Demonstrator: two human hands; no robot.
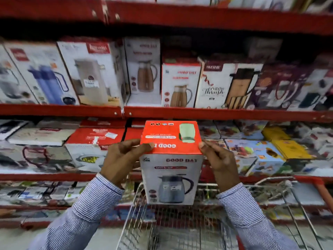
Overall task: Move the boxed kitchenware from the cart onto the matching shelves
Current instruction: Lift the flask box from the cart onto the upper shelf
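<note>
I hold a boxed "Good Day" kettle upright in the air above the wire cart. The box has a red top and a white front printed with a grey-blue jug. My left hand grips its upper left edge, thumb on the red top. My right hand clasps the upper right edge. Straight ahead on the middle shelf stand two similar white-and-red boxes showing copper jugs, one beside the other.
Red metal shelves fill the view, packed with boxed flasks, jugs and cookware. A knife-set box stands right of the copper-jug boxes. The lower shelf holds flat red and coloured boxes. The cart's red handle is at the right.
</note>
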